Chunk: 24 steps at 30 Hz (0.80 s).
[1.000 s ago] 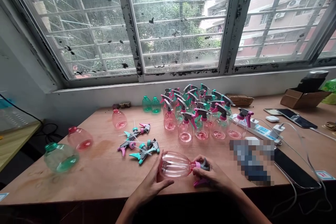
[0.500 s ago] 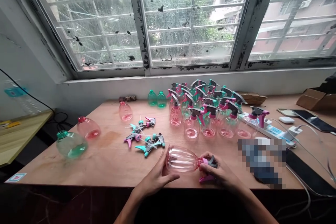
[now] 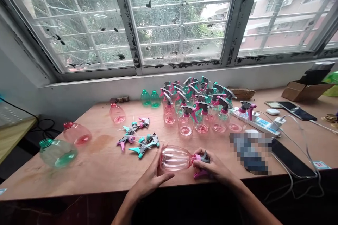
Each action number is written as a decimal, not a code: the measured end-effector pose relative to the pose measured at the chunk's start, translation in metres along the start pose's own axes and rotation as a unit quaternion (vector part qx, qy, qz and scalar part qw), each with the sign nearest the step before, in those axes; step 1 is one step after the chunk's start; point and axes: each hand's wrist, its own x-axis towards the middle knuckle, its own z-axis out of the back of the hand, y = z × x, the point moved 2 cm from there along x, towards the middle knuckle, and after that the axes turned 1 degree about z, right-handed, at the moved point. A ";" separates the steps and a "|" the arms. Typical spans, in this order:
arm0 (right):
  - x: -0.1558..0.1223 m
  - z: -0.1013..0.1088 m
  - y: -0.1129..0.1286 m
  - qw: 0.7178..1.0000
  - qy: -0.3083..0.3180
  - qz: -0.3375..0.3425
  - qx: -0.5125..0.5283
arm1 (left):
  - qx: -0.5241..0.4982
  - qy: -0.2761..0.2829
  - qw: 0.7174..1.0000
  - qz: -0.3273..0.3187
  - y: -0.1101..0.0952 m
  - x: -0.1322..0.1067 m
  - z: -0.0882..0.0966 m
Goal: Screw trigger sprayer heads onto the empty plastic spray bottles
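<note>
A clear pink spray bottle [image 3: 176, 158] lies on its side near the front edge of the wooden table [image 3: 105, 168]. My left hand [image 3: 151, 177] cups its round base, fingers wrapped round it. My right hand [image 3: 211, 168] grips the grey and pink trigger head [image 3: 202, 163] at the bottle's neck. A loose pile of trigger heads [image 3: 137, 137] lies just left of the bottle. Behind stand several finished spray bottles [image 3: 200, 107] in pink and green.
Capless bottles lie at the left: a green one [image 3: 56, 153], a pink one [image 3: 76, 134], another pink one [image 3: 117, 113]; two green ones [image 3: 150, 98] stand near the sill. At the right are a power strip [image 3: 260, 123], phones [image 3: 290, 161], cables and a cardboard box [image 3: 301, 91].
The view has shifted slightly as my head moved. Both hands stay on the pink bottle and its trigger head in the same hold.
</note>
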 end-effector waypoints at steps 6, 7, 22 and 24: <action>0.001 0.000 0.001 1.000 0.004 0.010 0.001 | -0.005 -0.010 1.000 -0.020 0.002 0.001 0.000; 0.001 0.001 0.001 1.000 0.005 0.011 0.002 | -0.005 -0.009 1.000 -0.020 0.001 0.001 0.000; 0.003 0.000 -0.003 1.000 0.009 0.018 0.021 | -0.011 -0.017 1.000 0.004 -0.001 0.000 0.000; 0.002 0.001 -0.002 1.000 0.011 0.017 0.019 | 0.007 -0.030 1.000 -0.003 -0.002 0.000 0.001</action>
